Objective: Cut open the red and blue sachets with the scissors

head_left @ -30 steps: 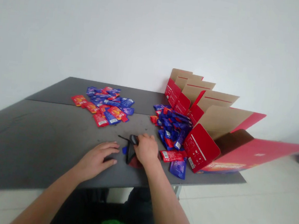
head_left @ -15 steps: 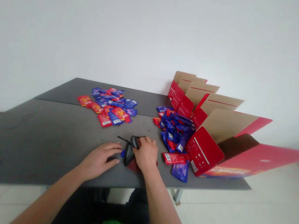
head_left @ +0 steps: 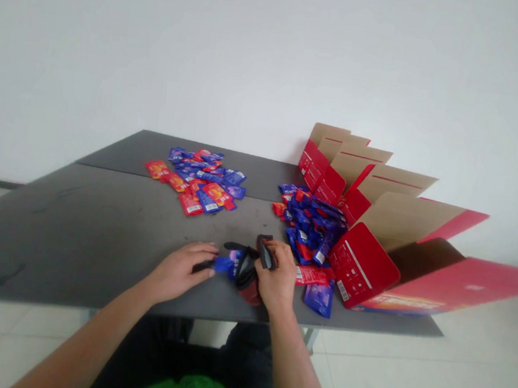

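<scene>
Near the table's front edge, my right hand (head_left: pixel 278 277) grips a black and reddish-brown folded item (head_left: pixel 247 273) with dark loops; its exact kind is unclear. On its left side a blue packet (head_left: pixel 228 265) shows, slightly blurred. My left hand (head_left: pixel 184 272) has its thumb and fingers closed around a dark strip (head_left: pixel 204 266) that runs towards the blue packet. Whether the strip belongs to the folded item cannot be made out. Right of my right hand lie a red packet (head_left: pixel 312 276) and a purple-blue packet (head_left: pixel 319 298).
A loose pile of red and blue packets (head_left: pixel 205 179) lies on the grey table (head_left: pixel 97 232) at the back. Another pile (head_left: pixel 314 221) sits beside several open red cardboard boxes (head_left: pixel 365 261) lined up along the right side.
My right hand has moved right with the black item, which is now lifted and bunched. My left hand's fingers have closed on a dark strip. More of the blue packet shows.
</scene>
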Tool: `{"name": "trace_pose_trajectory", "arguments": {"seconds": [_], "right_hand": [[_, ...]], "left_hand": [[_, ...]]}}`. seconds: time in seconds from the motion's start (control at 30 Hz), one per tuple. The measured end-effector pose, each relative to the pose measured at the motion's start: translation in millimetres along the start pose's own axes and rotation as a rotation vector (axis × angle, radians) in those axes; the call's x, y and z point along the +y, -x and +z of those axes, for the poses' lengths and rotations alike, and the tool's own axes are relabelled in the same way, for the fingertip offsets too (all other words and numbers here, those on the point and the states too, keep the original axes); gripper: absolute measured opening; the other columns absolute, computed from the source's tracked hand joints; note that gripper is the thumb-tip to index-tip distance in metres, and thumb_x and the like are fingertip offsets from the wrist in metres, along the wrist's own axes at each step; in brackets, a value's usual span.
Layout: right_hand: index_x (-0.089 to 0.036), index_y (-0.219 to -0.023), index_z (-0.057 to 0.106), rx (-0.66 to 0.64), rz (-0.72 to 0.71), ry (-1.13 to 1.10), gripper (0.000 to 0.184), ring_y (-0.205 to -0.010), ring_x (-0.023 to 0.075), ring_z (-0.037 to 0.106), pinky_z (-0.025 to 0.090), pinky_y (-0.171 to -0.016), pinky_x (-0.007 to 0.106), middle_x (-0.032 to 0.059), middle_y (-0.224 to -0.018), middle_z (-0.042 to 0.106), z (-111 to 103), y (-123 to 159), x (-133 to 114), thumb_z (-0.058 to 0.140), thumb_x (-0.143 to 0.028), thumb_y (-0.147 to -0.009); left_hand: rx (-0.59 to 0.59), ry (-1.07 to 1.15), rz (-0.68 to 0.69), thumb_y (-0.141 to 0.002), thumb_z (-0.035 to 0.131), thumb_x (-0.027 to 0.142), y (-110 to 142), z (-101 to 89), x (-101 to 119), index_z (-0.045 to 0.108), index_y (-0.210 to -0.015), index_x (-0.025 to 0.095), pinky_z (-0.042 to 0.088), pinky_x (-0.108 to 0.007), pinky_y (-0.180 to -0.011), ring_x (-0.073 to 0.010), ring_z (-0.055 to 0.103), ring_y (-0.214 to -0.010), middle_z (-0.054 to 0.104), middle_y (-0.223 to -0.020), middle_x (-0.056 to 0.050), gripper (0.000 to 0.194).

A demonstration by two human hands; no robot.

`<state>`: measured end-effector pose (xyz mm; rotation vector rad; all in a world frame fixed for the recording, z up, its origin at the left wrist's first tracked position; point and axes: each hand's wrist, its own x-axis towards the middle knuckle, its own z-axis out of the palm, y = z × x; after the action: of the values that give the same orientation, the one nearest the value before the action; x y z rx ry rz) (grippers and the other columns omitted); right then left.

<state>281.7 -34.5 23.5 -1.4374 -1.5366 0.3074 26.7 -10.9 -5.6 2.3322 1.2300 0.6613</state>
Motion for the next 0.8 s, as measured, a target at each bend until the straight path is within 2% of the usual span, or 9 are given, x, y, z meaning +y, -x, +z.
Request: {"name": "trace_pose_trajectory", "arguments": {"seconds": [0.1,0.3,0.4,0.47,0.57,0.63,0.7,0.77,0.8], "right_hand": [[-0.024,-0.090,0.062,0.016,-0.001,-0.026,0.016,-0.111,0.0201,0.063,0.049,-0.098,0.032,0.0069,-0.113,0.067,-1.9,1.6,-5.4,0.058,-0.011,-0.084],[-0.024,-0.087,0.062,-0.050,-0.052,-0.058,0.018,-0.110,0.0190,0.064,0.049,-0.096,0.030,0.0059,-0.113,0.068,17.0,2.6,-12.8,0.057,-0.009,-0.080],[-0.024,-0.092,0.064,-0.101,-0.086,-0.053,0.021,-0.112,0.0189,0.063,0.049,-0.097,0.030,0.0055,-0.116,0.067,21.4,0.1,-8.2,0.056,-0.009,-0.081],[-0.023,-0.099,0.065,-0.167,-0.123,-0.047,0.025,-0.112,0.0182,0.062,0.048,-0.097,0.028,0.0047,-0.117,0.067,21.7,-1.6,-7.0,0.057,-0.009,-0.081],[-0.023,-0.108,0.066,-0.237,-0.150,0.093,0.026,-0.109,0.0203,0.059,0.046,-0.096,0.031,0.0046,-0.118,0.067,22.1,-0.4,-15.7,0.063,-0.013,-0.083],[-0.024,-0.110,0.067,-0.266,-0.181,0.259,0.022,-0.110,0.0240,0.055,0.044,-0.097,0.036,0.0053,-0.121,0.066,24.7,3.2,-26.1,0.066,-0.023,-0.088],[-0.026,-0.110,0.067,-0.352,-0.263,0.365,0.020,-0.110,0.0252,0.053,0.042,-0.095,0.038,0.0044,-0.125,0.065,28.6,5.4,-32.5,0.067,-0.031,-0.091],[-0.026,-0.110,0.067,-0.447,-0.316,0.402,0.019,-0.108,0.0237,0.052,0.042,-0.094,0.036,0.0034,-0.123,0.065,30.2,1.6,-29.5,0.068,-0.031,-0.092],[-0.025,-0.109,0.067,-0.470,-0.299,0.427,0.018,-0.107,0.0230,0.053,0.042,-0.094,0.034,0.0037,-0.120,0.066,28.9,-3.0,-24.6,0.067,-0.029,-0.092]], "left_hand": [[-0.012,0.079,0.016,-0.096,0.064,0.041,-0.6,-5.7,0.7,0.075,-0.124,0.026,0.047,-0.049,-0.116,-0.0281,0.060,-0.134,0.072,-0.136,-0.008,0.034],[-0.033,0.187,-0.001,-0.097,0.063,0.045,-0.4,-15.2,3.4,0.079,-0.116,0.027,0.055,-0.039,-0.104,-0.0244,0.070,-0.113,0.076,-0.123,-0.005,0.030],[-0.064,0.135,-0.005,-0.099,0.059,0.048,-0.7,-14.2,1.4,0.082,-0.104,0.029,0.051,-0.042,-0.111,-0.0258,0.070,-0.116,0.080,-0.111,-0.002,0.030],[-0.072,0.077,-0.003,-0.098,0.059,0.048,-1.4,-12.3,0.1,0.083,-0.103,0.032,0.043,-0.047,-0.119,-0.0272,0.067,-0.123,0.080,-0.116,0.000,0.030],[-0.091,0.052,0.040,-0.098,0.060,0.044,-2.6,-10.6,1.6,0.083,-0.101,0.031,0.040,-0.046,-0.121,-0.0265,0.063,-0.128,0.076,-0.128,-0.001,0.027],[-0.103,0.069,0.058,-0.099,0.059,0.040,-2.9,-10.9,4.7,0.082,-0.094,0.029,0.044,-0.043,-0.117,-0.0253,0.065,-0.124,0.077,-0.124,-0.002,0.026],[-0.089,0.077,0.040,-0.099,0.059,0.038,-2.7,-11.5,7.3,0.081,-0.091,0.027,0.051,-0.039,-0.108,-0.0244,0.069,-0.116,0.078,-0.117,-0.003,0.025],[-0.074,0.067,0.022,-0.098,0.060,0.037,-2.6,-11.5,8.3,0.079,-0.089,0.026,0.054,-0.037,-0.102,-0.0240,0.070,-0.110,0.078,-0.112,-0.003,0.024],[-0.073,0.065,0.029,-0.098,0.060,0.037,-2.7,-11.2,8.0,0.078,-0.087,0.025,0.054,-0.037,-0.102,-0.0241,0.069,-0.111,0.078,-0.112,-0.003,0.024]]}}
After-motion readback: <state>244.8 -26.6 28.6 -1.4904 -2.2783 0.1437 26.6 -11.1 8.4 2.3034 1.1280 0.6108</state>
